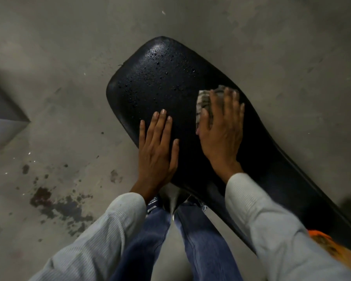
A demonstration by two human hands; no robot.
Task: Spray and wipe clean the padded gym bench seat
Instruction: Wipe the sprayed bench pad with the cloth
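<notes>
The wet far half of the black bench seat (160, 78), toward 11 o'clock, lies bare. At 6 o'clock the left hand (157, 151) rests flat on the pad; at 3 o'clock the right hand (221, 130) presses a cloth (204, 102), blocking that side.

Your left hand (157, 151) lies flat on the bench seat (162, 82); right hand (221, 130) presses the cloth (204, 100) beside it.

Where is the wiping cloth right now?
In the head view, the cloth lies under the right hand, pressed flat on the right side of the black bench seat, beside the left hand.
</notes>
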